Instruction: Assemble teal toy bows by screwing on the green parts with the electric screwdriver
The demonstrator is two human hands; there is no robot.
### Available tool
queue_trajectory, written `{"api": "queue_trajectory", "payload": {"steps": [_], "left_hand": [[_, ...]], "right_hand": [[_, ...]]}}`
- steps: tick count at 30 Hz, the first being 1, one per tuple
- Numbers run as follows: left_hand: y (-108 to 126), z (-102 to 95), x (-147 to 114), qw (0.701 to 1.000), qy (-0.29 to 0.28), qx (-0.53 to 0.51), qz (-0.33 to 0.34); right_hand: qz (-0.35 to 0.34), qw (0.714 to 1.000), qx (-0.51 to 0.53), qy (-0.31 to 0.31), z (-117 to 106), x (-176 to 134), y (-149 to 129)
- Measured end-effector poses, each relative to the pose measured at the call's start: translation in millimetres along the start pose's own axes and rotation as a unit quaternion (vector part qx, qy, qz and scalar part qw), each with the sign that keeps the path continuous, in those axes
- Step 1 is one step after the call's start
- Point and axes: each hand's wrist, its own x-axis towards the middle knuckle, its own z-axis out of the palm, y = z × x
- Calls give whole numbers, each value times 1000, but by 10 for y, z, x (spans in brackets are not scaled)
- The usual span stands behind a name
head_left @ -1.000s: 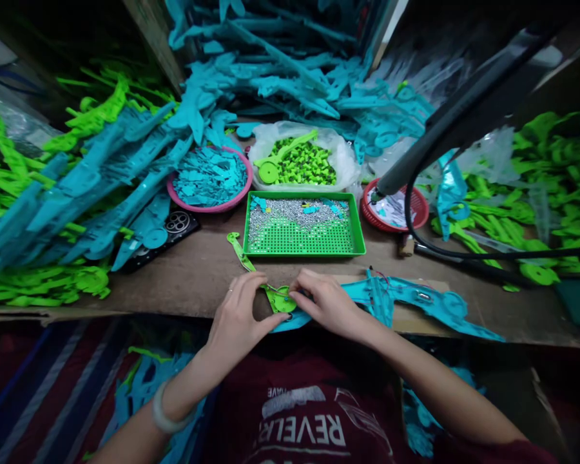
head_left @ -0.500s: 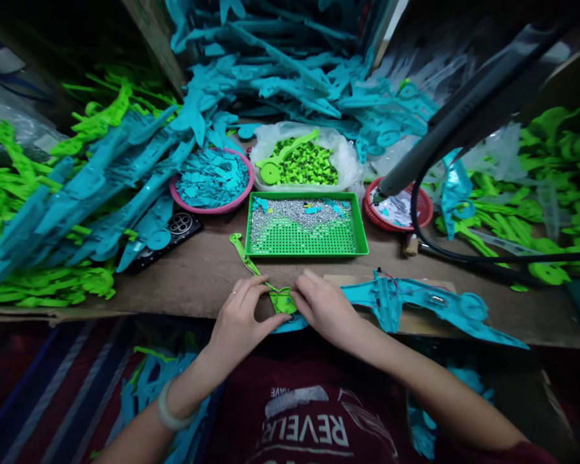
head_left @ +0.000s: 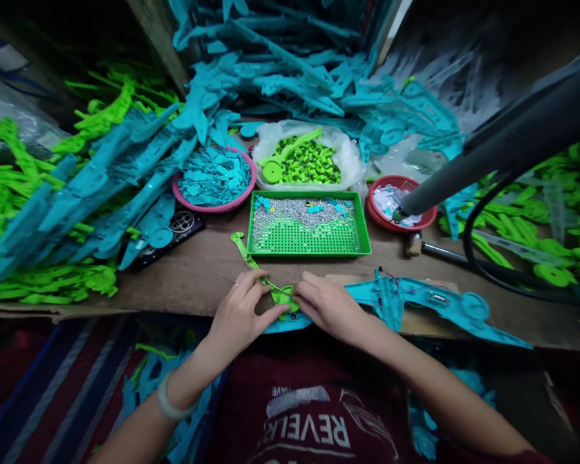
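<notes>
A thin green plastic part (head_left: 284, 298) with a long arm and a wider end lies over the blue plastic shell (head_left: 367, 293) at the front edge of the table. Fingers and thumb of my left hand (head_left: 244, 299) close on the green part from the left. Against its right edge, my right hand (head_left: 326, 301) has its fingers pinched together. A thin wire seems to run along the green part between my hands. What lies under my right fingertips is hidden. To the right, the blue shell carries thin wires and a small metal piece.
Ahead stands a green tray (head_left: 309, 251) of small metal screws. Behind are a pink basket (head_left: 252, 187) of blue pieces and a bag (head_left: 350, 161) of green pieces. A red basket (head_left: 428, 219) and a dark tool with a cable (head_left: 444, 187) are right. Blue and green parts pile around.
The dark tool has swung lower and to the right, its tip now over the red basket. My hands have barely moved; slightly more of the blue shell shows between them.
</notes>
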Motion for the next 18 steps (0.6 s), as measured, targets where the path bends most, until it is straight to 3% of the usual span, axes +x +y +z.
{"api": "queue_trajectory", "payload": {"steps": [8, 12, 15, 18], "left_hand": [[5, -28, 182, 996, -53, 66, -6], [6, -11, 196, 995, -72, 70, -19], [-8, -19, 168, 997, -61, 46, -23], [-36, -79, 125, 997, -77, -8, -13]], "right_hand": [[39, 992, 113, -37, -147, 16, -86], [66, 994, 54, -64, -116, -7, -159], [82, 994, 59, -38, -75, -29, -134], [73, 986, 147, 20, -58, -35, -73]]}}
